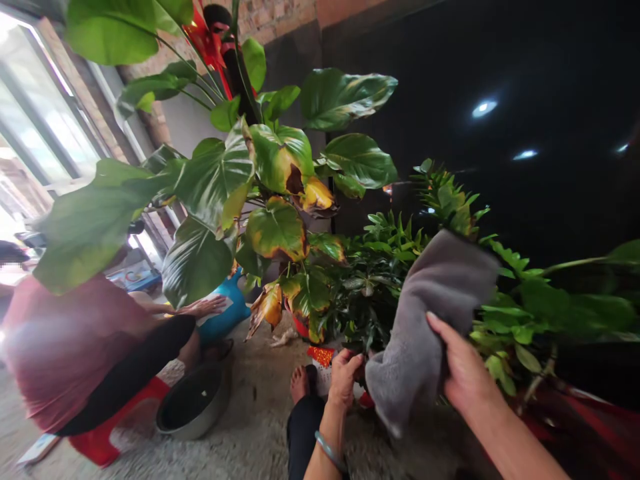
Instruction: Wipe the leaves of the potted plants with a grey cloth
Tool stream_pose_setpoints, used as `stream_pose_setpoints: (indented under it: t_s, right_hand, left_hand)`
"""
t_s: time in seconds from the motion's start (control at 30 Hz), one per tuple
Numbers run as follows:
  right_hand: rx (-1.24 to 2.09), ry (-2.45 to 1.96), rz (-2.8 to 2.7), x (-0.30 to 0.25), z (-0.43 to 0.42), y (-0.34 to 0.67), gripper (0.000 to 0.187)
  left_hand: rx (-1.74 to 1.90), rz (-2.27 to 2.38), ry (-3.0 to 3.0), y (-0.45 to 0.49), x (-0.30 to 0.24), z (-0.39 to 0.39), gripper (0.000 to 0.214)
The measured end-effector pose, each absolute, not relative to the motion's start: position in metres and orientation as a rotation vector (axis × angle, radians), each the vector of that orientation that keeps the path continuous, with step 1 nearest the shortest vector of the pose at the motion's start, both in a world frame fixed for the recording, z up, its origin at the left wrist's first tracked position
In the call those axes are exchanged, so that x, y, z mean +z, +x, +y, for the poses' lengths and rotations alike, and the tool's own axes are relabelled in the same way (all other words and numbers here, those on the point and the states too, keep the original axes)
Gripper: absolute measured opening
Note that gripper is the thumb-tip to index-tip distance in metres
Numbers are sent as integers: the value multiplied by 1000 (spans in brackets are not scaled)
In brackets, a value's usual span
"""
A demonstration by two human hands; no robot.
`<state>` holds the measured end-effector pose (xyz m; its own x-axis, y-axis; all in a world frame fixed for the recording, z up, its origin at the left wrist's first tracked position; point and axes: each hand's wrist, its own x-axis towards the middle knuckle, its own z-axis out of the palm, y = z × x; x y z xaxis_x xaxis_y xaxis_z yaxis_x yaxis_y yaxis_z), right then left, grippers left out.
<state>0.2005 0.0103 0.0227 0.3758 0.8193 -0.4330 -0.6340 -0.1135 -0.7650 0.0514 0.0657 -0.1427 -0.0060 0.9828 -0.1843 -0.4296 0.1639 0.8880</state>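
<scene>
My right hand (465, 367) grips a grey cloth (425, 300), which hangs down in front of the potted plants on the right. Lower and to the left, my left hand (343, 377), with a bracelet (329, 453) on the wrist, is closed at the base of a dark-leaved plant (367, 287). What its fingers pinch is too hidden to name. The cloth's left edge hangs close beside that hand. Above both hands spreads a tall plant with big leaves (277, 230), some of them yellow and brown at the edges.
On the left, a person in a pink shirt (80, 347) sits on a red stool (120, 413), one hand on a blue object (225, 310). Near them stands a grey basin (193, 403). A dark glossy wall (500, 60) rises behind the plants. More greenery (565, 307) is at right.
</scene>
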Motion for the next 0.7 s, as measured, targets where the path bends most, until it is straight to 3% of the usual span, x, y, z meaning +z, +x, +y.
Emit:
stream_pose_setpoints:
  t_s: [0.13, 0.23, 0.33, 0.43, 0.6, 0.7]
  right_hand:
    - [1606, -1363, -183, -23, -14, 194, 21]
    - [1447, -1477, -362, -36, -37, 198, 29]
    - [1218, -1449, -378, -12, -30, 204, 45]
    - [1029, -1264, -336, 14, -2, 205, 45]
    - [1473, -1299, -249, -17, -2, 194, 27]
    - [1531, -1433, -471, -45, -33, 190, 25]
  left_hand:
    - [1274, 975, 760, 47, -144, 66, 39]
    - [1257, 972, 757, 44, -142, 65, 40]
    - [1283, 972, 760, 45, -140, 63, 41]
    - [1310, 971, 769, 48, -138, 61, 38]
    - [1304, 963, 745, 48, -139, 62, 40]
    - [1295, 987, 736, 45, -138, 63, 37]
